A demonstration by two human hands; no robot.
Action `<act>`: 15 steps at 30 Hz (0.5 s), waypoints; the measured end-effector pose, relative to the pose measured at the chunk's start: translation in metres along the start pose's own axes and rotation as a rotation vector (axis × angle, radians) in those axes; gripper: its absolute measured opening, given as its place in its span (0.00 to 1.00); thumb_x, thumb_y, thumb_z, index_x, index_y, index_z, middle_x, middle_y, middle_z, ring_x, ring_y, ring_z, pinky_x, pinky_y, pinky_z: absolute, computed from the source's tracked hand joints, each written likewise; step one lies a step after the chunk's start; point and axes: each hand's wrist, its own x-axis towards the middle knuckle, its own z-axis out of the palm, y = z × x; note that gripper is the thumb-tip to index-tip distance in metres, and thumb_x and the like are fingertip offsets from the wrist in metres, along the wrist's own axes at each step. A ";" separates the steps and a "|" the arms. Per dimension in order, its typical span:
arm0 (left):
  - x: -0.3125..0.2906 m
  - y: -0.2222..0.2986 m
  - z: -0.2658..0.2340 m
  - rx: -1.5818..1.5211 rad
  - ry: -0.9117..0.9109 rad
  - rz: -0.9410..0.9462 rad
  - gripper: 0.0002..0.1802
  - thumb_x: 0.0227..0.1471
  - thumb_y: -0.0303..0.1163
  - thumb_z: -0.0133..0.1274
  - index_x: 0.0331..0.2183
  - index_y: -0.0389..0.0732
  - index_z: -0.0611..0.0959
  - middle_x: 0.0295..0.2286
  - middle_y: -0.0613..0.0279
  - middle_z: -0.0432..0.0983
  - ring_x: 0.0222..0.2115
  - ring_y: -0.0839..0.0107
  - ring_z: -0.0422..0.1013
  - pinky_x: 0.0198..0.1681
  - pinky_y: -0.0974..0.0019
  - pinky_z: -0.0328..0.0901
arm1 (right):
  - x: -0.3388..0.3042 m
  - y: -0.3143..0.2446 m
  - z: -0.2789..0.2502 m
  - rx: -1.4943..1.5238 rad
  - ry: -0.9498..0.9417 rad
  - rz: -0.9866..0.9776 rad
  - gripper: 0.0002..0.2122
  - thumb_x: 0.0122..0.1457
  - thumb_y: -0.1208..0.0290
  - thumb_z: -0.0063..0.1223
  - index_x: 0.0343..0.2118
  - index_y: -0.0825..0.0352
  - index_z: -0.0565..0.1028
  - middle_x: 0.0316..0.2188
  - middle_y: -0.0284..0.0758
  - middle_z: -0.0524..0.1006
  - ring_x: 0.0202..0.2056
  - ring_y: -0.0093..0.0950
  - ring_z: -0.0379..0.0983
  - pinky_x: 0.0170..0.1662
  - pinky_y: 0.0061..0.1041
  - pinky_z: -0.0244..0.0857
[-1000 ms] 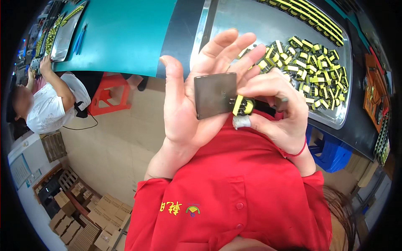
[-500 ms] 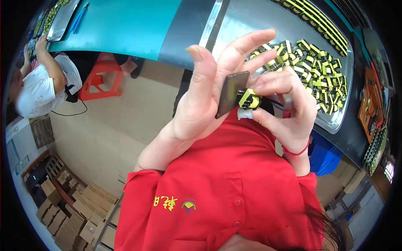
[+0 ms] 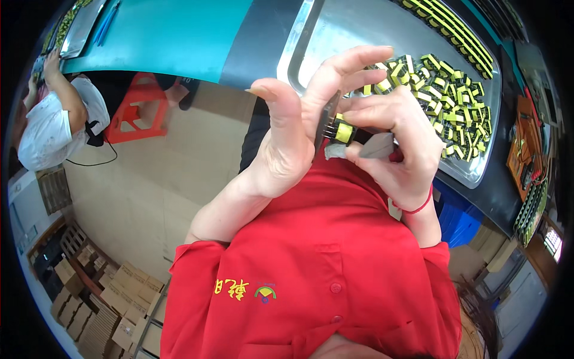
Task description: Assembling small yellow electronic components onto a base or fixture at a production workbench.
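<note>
From where I stand, the part (image 3: 344, 131), a small yellow-and-black piece with pins, is at the middle of the frame, clamped between the fingertips and thumb of the right hand (image 3: 400, 140). The grip is on its body, I'd guess to keep the pins clear; they point left at the plate (image 3: 326, 122), though I can't tell whether they touch it. The thumb wears a pale wrap (image 3: 336, 151), perhaps against the sharp pins. A grey thing (image 3: 378, 146) sits within the same hand; what it is I can't make out.

The left hand (image 3: 284, 140) is opened out, its thumb raised well apart from its fingers. The plate rests against it nearly edge-on, probably so its flat face meets the pins.

Loose parts (image 3: 454, 110) lie heaped in the tray (image 3: 341, 30) at upper right, within easy reach, it seems, while neat rows (image 3: 457, 39) line its top edge.
</note>
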 end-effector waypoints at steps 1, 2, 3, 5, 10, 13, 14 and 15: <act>0.000 -0.003 -0.001 -0.006 0.017 0.002 0.69 0.34 0.82 0.06 0.60 0.38 0.60 0.56 0.57 0.59 0.56 0.63 0.58 0.60 0.60 0.51 | 0.000 0.000 0.001 -0.047 -0.012 -0.039 0.13 0.43 0.75 0.65 0.33 0.70 0.76 0.32 0.41 0.79 0.31 0.32 0.74 0.35 0.26 0.63; 0.001 -0.006 -0.002 -0.012 0.019 0.000 0.69 0.34 0.82 0.06 0.60 0.38 0.60 0.56 0.57 0.59 0.56 0.63 0.58 0.60 0.60 0.51 | 0.000 0.001 0.002 -0.094 -0.025 -0.077 0.13 0.43 0.75 0.65 0.33 0.70 0.76 0.32 0.40 0.79 0.31 0.32 0.74 0.34 0.26 0.63; 0.002 -0.011 -0.002 -0.050 0.043 0.028 0.69 0.34 0.82 0.06 0.60 0.38 0.61 0.55 0.56 0.59 0.55 0.63 0.59 0.60 0.60 0.51 | 0.001 0.003 0.003 -0.096 -0.032 -0.072 0.13 0.43 0.75 0.65 0.33 0.70 0.76 0.32 0.40 0.79 0.31 0.32 0.74 0.34 0.26 0.63; 0.005 -0.015 -0.006 -0.107 0.071 0.048 0.68 0.34 0.82 0.05 0.59 0.39 0.61 0.55 0.56 0.60 0.55 0.64 0.60 0.60 0.60 0.52 | 0.004 0.005 0.007 -0.154 -0.018 -0.125 0.13 0.43 0.77 0.65 0.33 0.70 0.76 0.31 0.39 0.79 0.29 0.31 0.74 0.31 0.24 0.62; 0.007 -0.007 0.000 -0.051 0.150 0.078 0.68 0.34 0.83 0.07 0.59 0.39 0.61 0.53 0.53 0.62 0.53 0.63 0.61 0.59 0.60 0.53 | 0.008 -0.009 -0.001 -0.021 -0.100 0.263 0.16 0.38 0.84 0.64 0.34 0.69 0.76 0.32 0.37 0.78 0.31 0.29 0.74 0.34 0.23 0.65; 0.006 -0.005 -0.006 -0.035 0.133 0.056 0.68 0.34 0.84 0.09 0.60 0.39 0.60 0.54 0.52 0.62 0.53 0.62 0.62 0.58 0.58 0.55 | 0.010 0.002 0.009 0.004 -0.011 0.084 0.16 0.35 0.84 0.64 0.32 0.69 0.76 0.31 0.36 0.79 0.31 0.29 0.73 0.35 0.25 0.65; 0.005 -0.002 -0.007 -0.037 0.129 0.058 0.68 0.34 0.84 0.09 0.60 0.39 0.60 0.54 0.52 0.62 0.53 0.62 0.62 0.58 0.58 0.55 | 0.011 -0.001 0.011 -0.064 0.011 0.013 0.15 0.35 0.84 0.64 0.31 0.69 0.77 0.30 0.36 0.78 0.31 0.29 0.73 0.34 0.25 0.65; 0.004 0.003 -0.008 -0.134 0.098 0.050 0.68 0.34 0.84 0.09 0.60 0.39 0.60 0.54 0.52 0.62 0.52 0.61 0.63 0.58 0.58 0.55 | 0.011 0.000 0.012 -0.083 0.022 -0.028 0.16 0.35 0.84 0.64 0.31 0.69 0.77 0.30 0.35 0.78 0.31 0.29 0.73 0.33 0.25 0.65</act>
